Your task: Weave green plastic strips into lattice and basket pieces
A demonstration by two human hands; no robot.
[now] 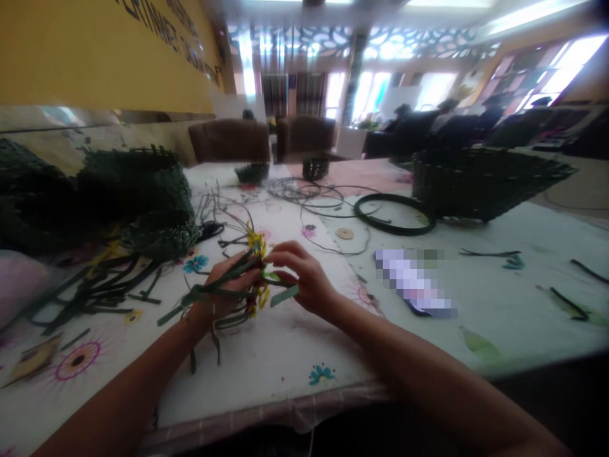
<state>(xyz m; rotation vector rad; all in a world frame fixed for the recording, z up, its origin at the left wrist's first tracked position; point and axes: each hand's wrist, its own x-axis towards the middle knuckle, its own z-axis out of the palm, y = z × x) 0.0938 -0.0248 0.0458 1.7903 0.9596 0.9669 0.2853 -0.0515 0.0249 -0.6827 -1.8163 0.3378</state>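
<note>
Above the flowered tablecloth, my left hand (pixel 223 282) is closed round a small piece of weaving (pixel 258 254) made of dark green and yellow strips. Loose green strip ends stick out from it toward the left and hang below. On its right side my right hand (pixel 304 276) pinches a green strip (pixel 284 296) between thumb and fingers, close against the yellow edge. The strips partly cover the left fingers, and the far side of the weaving is hidden.
Dark green woven baskets stand at the left (pixel 137 184) and right (pixel 476 184). Cut strips (pixel 109 285) lie at the left. A coil of green strip (pixel 394 214), a wooden disc (pixel 345 233) and a blurred-out phone-shaped object (pixel 412 282) lie to the right. People sit in the background.
</note>
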